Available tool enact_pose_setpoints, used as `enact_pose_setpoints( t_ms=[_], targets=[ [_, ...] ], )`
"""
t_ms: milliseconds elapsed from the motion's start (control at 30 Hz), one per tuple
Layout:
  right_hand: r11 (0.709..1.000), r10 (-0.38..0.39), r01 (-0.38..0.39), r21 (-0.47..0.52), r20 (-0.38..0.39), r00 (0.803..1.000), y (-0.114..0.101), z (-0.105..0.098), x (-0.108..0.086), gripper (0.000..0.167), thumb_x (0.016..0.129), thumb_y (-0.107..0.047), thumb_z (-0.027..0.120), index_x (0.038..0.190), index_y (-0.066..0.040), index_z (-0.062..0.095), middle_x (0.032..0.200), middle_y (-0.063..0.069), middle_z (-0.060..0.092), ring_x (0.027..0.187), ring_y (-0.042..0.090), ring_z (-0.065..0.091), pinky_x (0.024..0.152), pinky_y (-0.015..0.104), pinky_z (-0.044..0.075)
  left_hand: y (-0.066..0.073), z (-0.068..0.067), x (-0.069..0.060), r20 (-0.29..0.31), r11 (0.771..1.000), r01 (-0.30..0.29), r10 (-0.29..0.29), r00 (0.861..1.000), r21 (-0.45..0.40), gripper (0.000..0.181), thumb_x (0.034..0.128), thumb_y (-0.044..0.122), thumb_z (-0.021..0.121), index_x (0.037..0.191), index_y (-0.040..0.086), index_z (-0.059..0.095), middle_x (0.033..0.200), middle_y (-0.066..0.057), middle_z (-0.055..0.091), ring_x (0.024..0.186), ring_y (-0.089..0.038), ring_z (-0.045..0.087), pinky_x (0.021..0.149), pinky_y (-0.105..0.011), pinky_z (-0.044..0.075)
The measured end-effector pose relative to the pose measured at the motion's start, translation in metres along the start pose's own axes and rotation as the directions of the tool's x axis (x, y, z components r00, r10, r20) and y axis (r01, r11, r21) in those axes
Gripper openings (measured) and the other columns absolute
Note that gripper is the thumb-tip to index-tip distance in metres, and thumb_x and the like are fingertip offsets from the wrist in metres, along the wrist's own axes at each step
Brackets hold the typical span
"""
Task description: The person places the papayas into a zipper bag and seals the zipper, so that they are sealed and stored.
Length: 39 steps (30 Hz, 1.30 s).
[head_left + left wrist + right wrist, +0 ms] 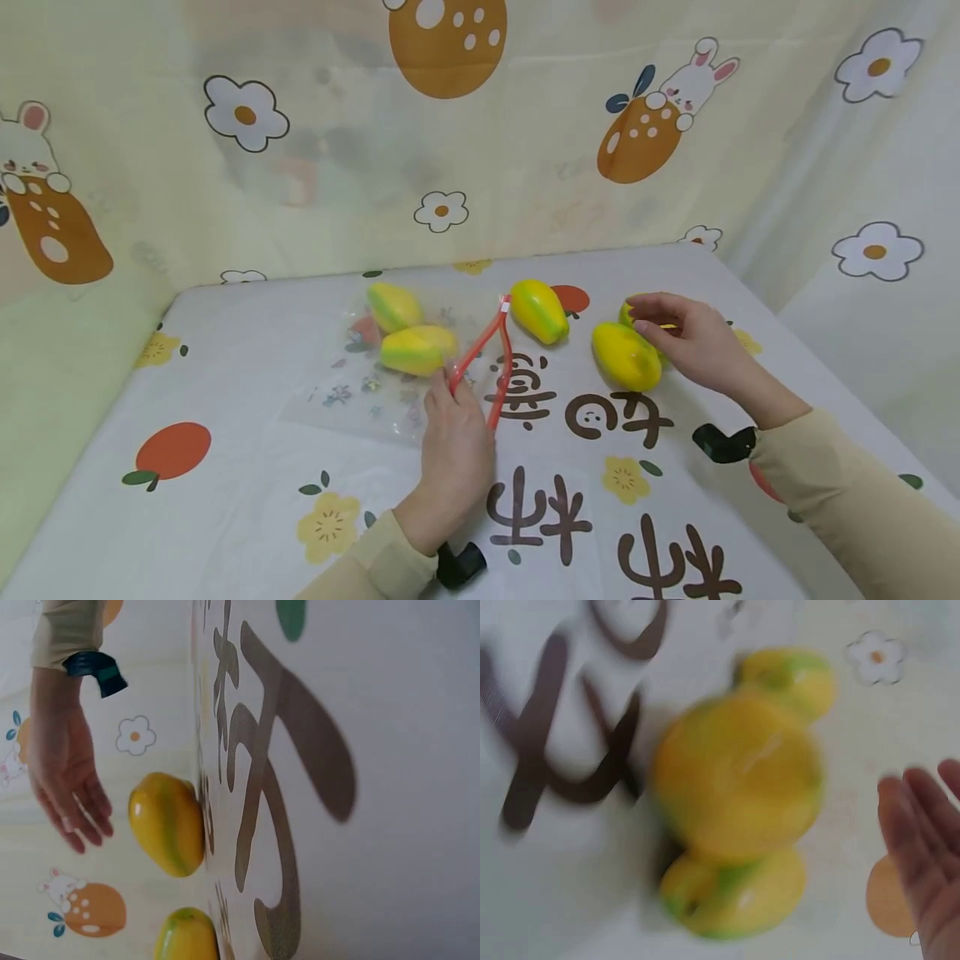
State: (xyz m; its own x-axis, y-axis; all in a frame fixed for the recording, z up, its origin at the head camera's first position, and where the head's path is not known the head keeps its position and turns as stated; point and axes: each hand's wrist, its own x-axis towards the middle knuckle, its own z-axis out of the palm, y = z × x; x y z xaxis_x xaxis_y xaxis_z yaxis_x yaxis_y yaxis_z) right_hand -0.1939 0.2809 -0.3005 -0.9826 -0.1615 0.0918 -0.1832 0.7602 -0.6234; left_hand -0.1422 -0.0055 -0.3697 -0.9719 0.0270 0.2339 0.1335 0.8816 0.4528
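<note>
A clear zip bag [352, 412] with a red zip edge [505, 358] lies flat, holding two yellow-green papaya-like fruits [418, 348]. My left hand [459, 437] grips the bag at its red edge, its fingertips partly hidden. Beyond the bag's mouth lies another such fruit [540, 312]. My right hand [697, 346] hovers with loosely bent fingers and nothing in its grasp, just above and beside a yellow fruit [626, 357]. One more fruit [630, 307] is mostly covered by that hand. In the right wrist view, the nearest fruit [739, 780] is blurred, and the hand [930, 847] is apart from it.
A white printed cloth [247, 517] covers the table. Patterned curtains [337, 183] rise along the back and sides. Dark bands [723, 443] are worn at both wrists.
</note>
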Motion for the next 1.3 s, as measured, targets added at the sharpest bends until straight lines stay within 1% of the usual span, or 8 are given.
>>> enact_pose_setpoints(
  t_ms=[133,200,367,700,867,1000,1167,1300],
  targets=[
    [0.984,-0.003,-0.007,-0.179,-0.053,0.999,0.009,0.013,-0.005,0.051,0.101,-0.021,0.064,0.142,0.007,0.051,0.137,0.032,0.057,0.121,0.048,0.058,0.1,0.06,0.051,-0.001,-0.001,0.0,0.006,1.0,0.013,-0.013,1.0,-0.006,0.079,0.0818,0.001,0.08,0.147,-0.015,0.039,0.141,-0.03,0.042,0.12,-0.04,0.051,0.091,-0.043,0.06],
    [0.972,0.006,-0.019,-0.234,-0.053,0.999,0.011,0.02,-0.007,0.058,0.099,-0.023,0.067,0.143,0.009,0.049,0.14,0.034,0.053,0.125,0.05,0.054,0.102,0.064,0.048,-0.001,-0.002,0.0,0.017,1.0,0.017,-0.016,1.0,-0.004,0.081,0.0814,0.002,0.081,0.148,-0.015,0.039,0.142,-0.031,0.042,0.122,-0.04,0.051,0.093,-0.044,0.059],
    [0.95,0.047,-0.062,-0.307,-0.057,0.997,0.009,0.033,-0.009,0.07,0.096,-0.03,0.071,0.146,0.009,0.043,0.145,0.036,0.046,0.128,0.051,0.048,0.107,0.066,0.043,-0.001,-0.003,0.0,0.025,1.0,0.01,-0.01,1.0,0.005,0.084,0.0797,0.004,0.084,0.148,-0.014,0.038,0.143,-0.031,0.042,0.123,-0.04,0.051,0.095,-0.044,0.058],
    [0.929,0.126,-0.142,-0.343,-0.07,0.99,0.01,0.044,-0.01,0.08,0.092,-0.038,0.075,0.147,0.008,0.041,0.141,0.036,0.045,0.115,0.048,0.049,0.098,0.062,0.049,0.001,-0.004,0.001,0.03,1.0,0.006,-0.006,1.0,0.006,0.085,0.0793,0.003,0.083,0.149,-0.015,0.037,0.143,-0.03,0.041,0.122,-0.039,0.05,0.095,-0.043,0.059],
    [0.92,0.125,-0.148,-0.364,-0.085,0.988,0.014,0.048,-0.012,0.079,0.089,-0.036,0.078,0.145,0.008,0.043,0.137,0.037,0.046,0.11,0.047,0.05,0.094,0.062,0.05,0.001,-0.003,0.001,0.025,1.0,-0.001,0.001,1.0,0.015,0.085,0.0793,0.004,0.084,0.148,-0.015,0.038,0.141,-0.03,0.042,0.12,-0.038,0.051,0.095,-0.043,0.058],
    [0.914,0.12,-0.143,-0.38,-0.085,0.989,0.013,0.05,-0.016,0.077,0.088,-0.034,0.08,0.146,0.002,0.045,0.134,0.037,0.047,0.108,0.048,0.051,0.093,0.062,0.052,0.001,-0.004,0.0,0.017,1.0,-0.009,0.009,1.0,0.012,0.083,0.0795,0.003,0.083,0.147,-0.015,0.039,0.14,-0.03,0.042,0.121,-0.039,0.051,0.096,-0.043,0.058],
    [0.908,0.1,-0.114,-0.403,-0.055,0.993,0.012,0.049,-0.019,0.077,0.086,-0.03,0.083,0.149,-0.007,0.044,0.133,0.037,0.048,0.108,0.05,0.054,0.089,0.064,0.054,0.001,-0.005,0.0,0.008,1.0,-0.02,0.02,1.0,-0.005,0.083,0.0809,0.002,0.082,0.148,-0.016,0.036,0.142,-0.032,0.041,0.121,-0.04,0.051,0.096,-0.044,0.058],
    [0.918,0.095,-0.093,-0.386,-0.014,0.995,0.015,0.046,-0.02,0.077,0.088,-0.024,0.08,0.153,-0.011,0.041,0.139,0.036,0.046,0.115,0.052,0.052,0.093,0.068,0.051,0.0,-0.008,0.001,0.005,0.999,-0.017,0.018,1.0,-0.036,0.083,0.0803,0.002,0.082,0.147,-0.017,0.036,0.144,-0.032,0.039,0.123,-0.041,0.051,0.098,-0.045,0.057]
  ],
)
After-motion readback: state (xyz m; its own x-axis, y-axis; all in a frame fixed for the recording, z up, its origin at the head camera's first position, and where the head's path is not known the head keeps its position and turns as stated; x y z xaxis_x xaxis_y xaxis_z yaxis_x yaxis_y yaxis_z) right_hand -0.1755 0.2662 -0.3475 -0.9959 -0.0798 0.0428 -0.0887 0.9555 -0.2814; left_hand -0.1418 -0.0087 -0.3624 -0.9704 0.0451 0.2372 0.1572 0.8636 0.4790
